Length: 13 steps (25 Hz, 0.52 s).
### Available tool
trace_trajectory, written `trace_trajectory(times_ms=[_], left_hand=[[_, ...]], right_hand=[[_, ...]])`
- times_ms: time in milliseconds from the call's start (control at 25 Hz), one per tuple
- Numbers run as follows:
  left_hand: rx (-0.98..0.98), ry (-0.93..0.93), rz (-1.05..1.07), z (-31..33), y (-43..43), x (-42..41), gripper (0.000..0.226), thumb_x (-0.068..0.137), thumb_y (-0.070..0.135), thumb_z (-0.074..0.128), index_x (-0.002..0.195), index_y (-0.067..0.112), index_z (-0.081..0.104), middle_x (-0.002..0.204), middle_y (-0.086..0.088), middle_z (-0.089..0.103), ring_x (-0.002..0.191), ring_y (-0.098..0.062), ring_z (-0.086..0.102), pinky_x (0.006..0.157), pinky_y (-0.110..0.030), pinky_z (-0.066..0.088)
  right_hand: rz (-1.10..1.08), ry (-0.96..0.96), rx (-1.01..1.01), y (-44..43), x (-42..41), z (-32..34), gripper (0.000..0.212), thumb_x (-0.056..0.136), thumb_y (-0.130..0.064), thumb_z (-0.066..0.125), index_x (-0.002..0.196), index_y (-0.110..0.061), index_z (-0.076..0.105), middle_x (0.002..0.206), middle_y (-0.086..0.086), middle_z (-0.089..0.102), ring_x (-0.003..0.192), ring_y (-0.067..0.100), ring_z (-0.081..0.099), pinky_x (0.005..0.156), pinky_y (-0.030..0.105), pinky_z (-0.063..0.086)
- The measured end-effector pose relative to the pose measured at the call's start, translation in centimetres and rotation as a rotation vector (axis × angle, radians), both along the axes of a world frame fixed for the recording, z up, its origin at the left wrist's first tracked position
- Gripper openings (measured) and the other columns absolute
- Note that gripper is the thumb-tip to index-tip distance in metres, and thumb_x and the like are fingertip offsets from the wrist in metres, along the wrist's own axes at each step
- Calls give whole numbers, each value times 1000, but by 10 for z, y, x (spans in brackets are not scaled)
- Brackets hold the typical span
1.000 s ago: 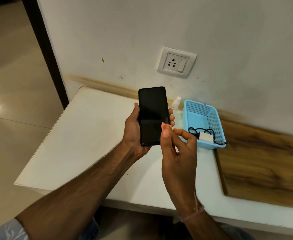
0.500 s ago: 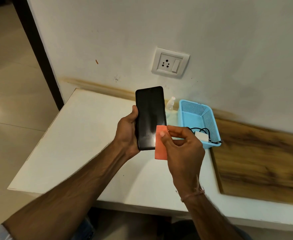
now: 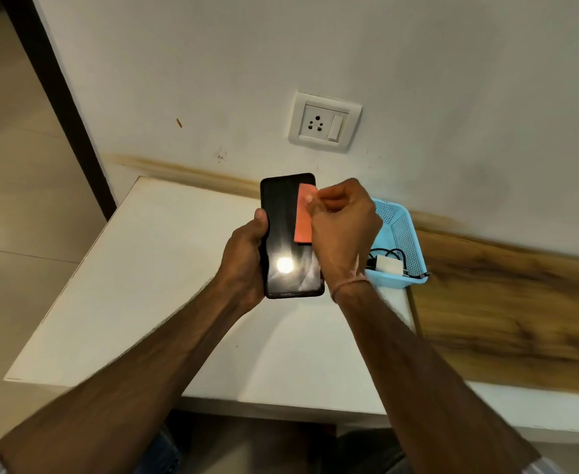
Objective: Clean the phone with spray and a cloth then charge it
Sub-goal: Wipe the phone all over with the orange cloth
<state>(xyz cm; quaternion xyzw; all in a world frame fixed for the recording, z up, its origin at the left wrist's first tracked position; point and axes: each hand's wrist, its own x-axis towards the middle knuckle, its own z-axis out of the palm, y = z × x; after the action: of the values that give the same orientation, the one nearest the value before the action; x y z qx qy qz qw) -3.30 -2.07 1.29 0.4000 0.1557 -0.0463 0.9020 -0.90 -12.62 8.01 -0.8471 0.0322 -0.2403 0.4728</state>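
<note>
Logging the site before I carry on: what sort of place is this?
Probably a room in a home: a white table against a painted wall, a wall socket above it, and tiled floor beside.

No readable text, label or number — nothing legible.

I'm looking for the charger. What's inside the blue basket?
A white charger and a black cable lie inside the basket. The right hand covers its left part, so anything there is hidden.
</note>
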Motion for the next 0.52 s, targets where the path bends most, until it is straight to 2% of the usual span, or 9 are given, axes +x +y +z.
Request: trace_trajectory(times_ms=[120,160,240,320,400,520], left_hand=[[34,71,10,4,-1,-3,46,100,47,47,117,9,67,105,-13,76,88,-29,74,73,-39,62],[27,99,8,5,-2,-5,49,100,49,48,121,9,66,110,-14,75,93,-31,73,79,-42,61],[21,124,4,6,-1,-5,53,99,50,48,125,7,64,118,-18,71,104,-36,69,93,-50,56],[7,114,-10,8,2,-4,55,100,51,46,126,6,64,121,-19,70,106,-38,68,96,-51,53],[-9,80,-24,10,6,-3,55,100,50,45,128,6,63,122,-19,69,106,-37,68,95,-49,54],[-74,48,-66,10,7,-2,49,101,46,44,125,8,64,114,-15,73,96,-30,73,76,-41,61]], right_hand=[[44,-18,-5,-9,-33,-22,20,81,-22,76,75,-13,59,77,0,61,71,10,57,71,38,53],[57,-20,-17,-15,-50,-33,21,81,-23,76,74,-14,58,78,2,60,73,9,57,68,35,53],[79,-29,-66,-25,-78,-46,24,80,-27,77,74,-23,54,76,-2,57,81,2,56,62,15,49],[96,-73,-118,-27,-84,-46,28,78,-27,79,73,-28,52,73,-5,55,85,-1,56,60,5,45],[116,-118,-111,-19,-67,-33,26,78,-21,80,70,-20,55,71,-2,56,75,4,57,62,9,46],[53,-115,-71,0,-11,-2,16,80,-18,73,69,-12,63,71,4,62,67,13,58,68,32,52]])
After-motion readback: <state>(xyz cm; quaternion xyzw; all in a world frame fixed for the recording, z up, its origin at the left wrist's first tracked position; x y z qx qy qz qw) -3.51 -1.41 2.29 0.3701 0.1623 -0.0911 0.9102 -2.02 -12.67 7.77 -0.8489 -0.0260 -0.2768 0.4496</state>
